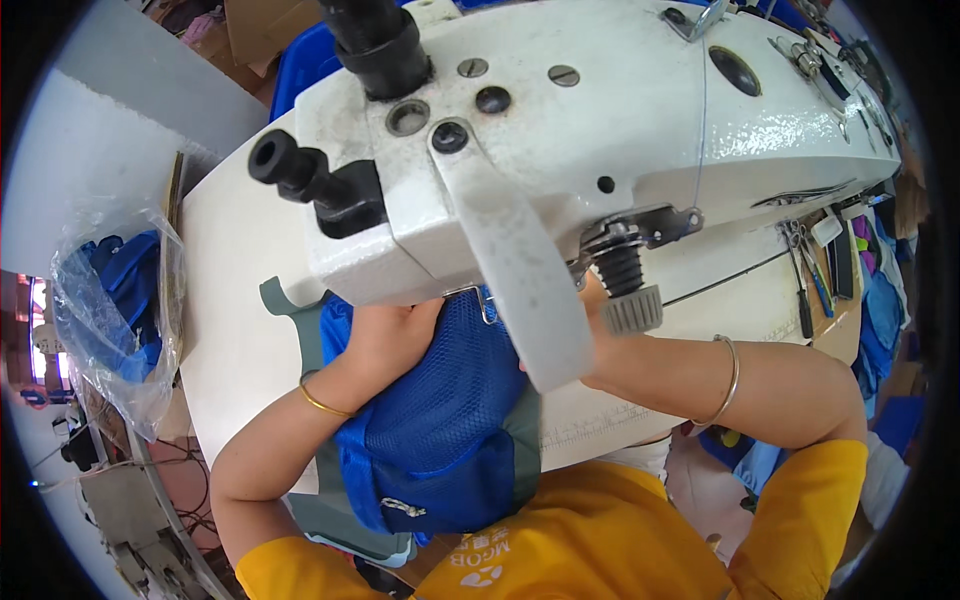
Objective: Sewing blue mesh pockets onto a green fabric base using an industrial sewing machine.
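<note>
A blue mesh bag piece (440,420) with grey-green trim lies on the sewing table (235,300), running under the head of a white sewing machine (600,130). My left hand (385,335) rests flat on the mesh at its left, just below the machine head, pressing the fabric down. My right hand (598,345) is mostly hidden behind the machine's white lever and a ribbed knob; only a part near the wrist shows, close to the mesh's right edge. Its fingers cannot be seen. A gold bangle sits on each wrist.
A clear plastic bag (115,310) with blue fabric hangs at the table's left edge. Scissors and tools (810,280) lie on the table's right side. Blue bins (300,65) stand behind the machine. Cables and metal parts lie on the floor at lower left.
</note>
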Action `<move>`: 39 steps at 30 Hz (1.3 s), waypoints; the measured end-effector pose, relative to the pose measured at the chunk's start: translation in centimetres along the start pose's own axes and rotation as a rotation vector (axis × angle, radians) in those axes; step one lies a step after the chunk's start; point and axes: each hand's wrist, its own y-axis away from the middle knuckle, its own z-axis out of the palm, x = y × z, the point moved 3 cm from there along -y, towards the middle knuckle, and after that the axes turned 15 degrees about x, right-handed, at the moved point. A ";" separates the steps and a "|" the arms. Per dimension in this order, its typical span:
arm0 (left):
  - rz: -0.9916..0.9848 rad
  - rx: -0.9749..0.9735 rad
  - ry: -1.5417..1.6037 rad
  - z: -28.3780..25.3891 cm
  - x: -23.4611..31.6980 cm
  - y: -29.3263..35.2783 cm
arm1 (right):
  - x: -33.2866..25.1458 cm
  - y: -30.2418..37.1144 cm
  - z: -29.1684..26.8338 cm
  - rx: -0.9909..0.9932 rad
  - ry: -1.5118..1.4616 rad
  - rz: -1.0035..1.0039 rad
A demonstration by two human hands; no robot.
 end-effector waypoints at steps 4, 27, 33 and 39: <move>0.073 -0.211 -0.193 0.2 4.0 -2.1 | 0.6 -0.5 0.0 0.062 -0.095 -0.052; 0.178 -0.217 0.011 -0.4 4.4 -1.6 | 0.0 1.0 0.5 -0.032 -0.309 0.144; 0.392 -0.272 -0.138 -0.7 5.2 -1.3 | -0.5 2.0 1.5 -0.043 -0.220 0.200; 0.403 -0.329 -0.253 -0.3 6.4 -1.4 | -0.5 2.3 1.3 -0.036 -0.159 0.133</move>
